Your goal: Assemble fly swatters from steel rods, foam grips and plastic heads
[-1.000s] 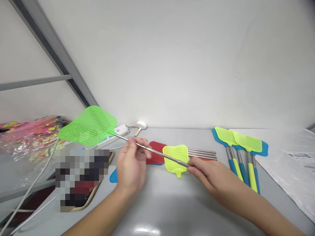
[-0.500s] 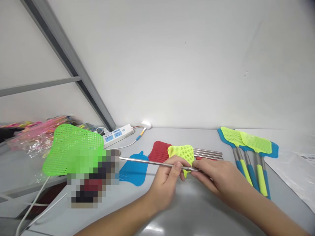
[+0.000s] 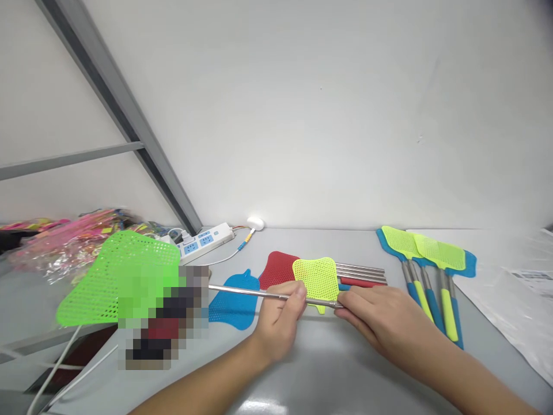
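Both hands grip the thin metal telescopic rod [image 3: 246,291] of a fly swatter. A bright green perforated swatter head [image 3: 142,253] lies in line with its left end, though a pixelated patch hides the join. My left hand [image 3: 279,323] is closed around the rod's middle, thumb on top. Fingers of my right hand [image 3: 380,317] wrap the right end and cover it. Behind the hands lie a yellow swatter head [image 3: 317,279], a red swatter head [image 3: 279,268] and a blue swatter head [image 3: 237,302] on the table.
Several metal rods [image 3: 360,271] and a red handle [image 3: 363,282] lie behind my right hand. Assembled fly swatters [image 3: 432,276] are stacked at right beside white plastic sheeting [image 3: 510,288]. A power strip [image 3: 207,242] and plastic-wrapped items [image 3: 82,236] are at left, near a metal frame [image 3: 129,121].
My left hand has slid left, away from my right hand, and more rod shows between them. The green head has shifted left and slightly down.
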`<move>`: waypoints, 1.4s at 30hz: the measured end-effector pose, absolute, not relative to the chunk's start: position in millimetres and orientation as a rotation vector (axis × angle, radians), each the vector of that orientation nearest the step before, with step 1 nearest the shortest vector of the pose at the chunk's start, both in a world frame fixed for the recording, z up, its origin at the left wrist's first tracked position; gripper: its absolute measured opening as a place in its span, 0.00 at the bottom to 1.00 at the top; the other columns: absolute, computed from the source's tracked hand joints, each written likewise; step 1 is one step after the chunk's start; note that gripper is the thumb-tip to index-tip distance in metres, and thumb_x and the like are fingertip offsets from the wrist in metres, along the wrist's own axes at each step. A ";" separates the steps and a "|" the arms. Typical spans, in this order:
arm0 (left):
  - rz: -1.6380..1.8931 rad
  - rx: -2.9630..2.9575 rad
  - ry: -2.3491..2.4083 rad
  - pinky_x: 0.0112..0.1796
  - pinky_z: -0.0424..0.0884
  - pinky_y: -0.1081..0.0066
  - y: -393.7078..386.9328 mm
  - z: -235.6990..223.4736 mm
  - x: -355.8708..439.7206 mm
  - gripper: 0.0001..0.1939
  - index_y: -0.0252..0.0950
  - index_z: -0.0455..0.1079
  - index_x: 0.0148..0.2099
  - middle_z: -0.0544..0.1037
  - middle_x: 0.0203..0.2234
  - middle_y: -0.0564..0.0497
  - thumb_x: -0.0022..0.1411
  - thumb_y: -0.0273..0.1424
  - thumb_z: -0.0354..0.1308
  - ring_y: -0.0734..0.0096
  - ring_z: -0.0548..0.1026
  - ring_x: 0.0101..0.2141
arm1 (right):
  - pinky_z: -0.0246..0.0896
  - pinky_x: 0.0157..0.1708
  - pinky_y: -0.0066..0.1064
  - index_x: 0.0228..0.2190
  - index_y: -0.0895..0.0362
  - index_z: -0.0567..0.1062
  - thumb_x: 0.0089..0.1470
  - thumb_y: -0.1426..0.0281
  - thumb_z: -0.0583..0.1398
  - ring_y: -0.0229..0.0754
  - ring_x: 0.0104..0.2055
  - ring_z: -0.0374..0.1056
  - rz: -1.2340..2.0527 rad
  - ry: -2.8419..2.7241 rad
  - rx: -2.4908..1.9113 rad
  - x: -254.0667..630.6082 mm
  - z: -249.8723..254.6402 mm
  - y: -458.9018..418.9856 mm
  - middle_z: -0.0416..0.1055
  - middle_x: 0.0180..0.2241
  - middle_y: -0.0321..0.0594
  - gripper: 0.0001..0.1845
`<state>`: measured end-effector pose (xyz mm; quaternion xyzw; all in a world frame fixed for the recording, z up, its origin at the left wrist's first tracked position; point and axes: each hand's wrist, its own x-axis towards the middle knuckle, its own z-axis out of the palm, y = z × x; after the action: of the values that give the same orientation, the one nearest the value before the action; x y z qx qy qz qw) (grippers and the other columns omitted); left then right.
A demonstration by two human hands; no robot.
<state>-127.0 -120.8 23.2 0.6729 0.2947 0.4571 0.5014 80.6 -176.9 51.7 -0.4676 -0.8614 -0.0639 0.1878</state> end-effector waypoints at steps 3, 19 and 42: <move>1.139 1.589 0.688 0.25 0.49 0.68 -118.7 22.0 -129.4 0.24 0.37 0.51 0.22 0.54 0.17 0.56 0.70 0.41 0.45 0.74 0.53 0.22 | 0.45 0.25 0.31 0.30 0.52 0.65 0.67 0.66 0.49 0.38 0.23 0.64 -0.241 -2.378 -1.376 102.5 48.5 -192.5 0.69 0.24 0.31 0.12; 1.642 1.122 0.574 0.23 0.53 0.69 -84.2 74.6 -148.7 0.23 0.37 0.50 0.17 0.51 0.12 0.56 0.64 0.31 0.48 0.75 0.52 0.17 | 0.49 0.23 0.29 0.31 0.52 0.64 0.66 0.64 0.50 0.39 0.21 0.63 -0.610 -2.293 -1.709 211.7 42.4 -274.7 0.66 0.21 0.30 0.11; 1.581 1.287 0.581 0.24 0.55 0.71 -162.2 72.4 -130.6 0.26 0.37 0.54 0.21 0.54 0.13 0.56 0.71 0.42 0.43 0.75 0.56 0.19 | 0.39 0.21 0.29 0.26 0.54 0.63 0.66 0.61 0.48 0.36 0.20 0.61 -0.610 -2.109 -1.495 115.5 60.1 -252.1 0.66 0.21 0.31 0.17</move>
<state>-130.6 -162.2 72.4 0.5298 0.2389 0.6505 0.4889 115.5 -252.1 60.1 -0.5462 -0.7709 -0.2228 0.2404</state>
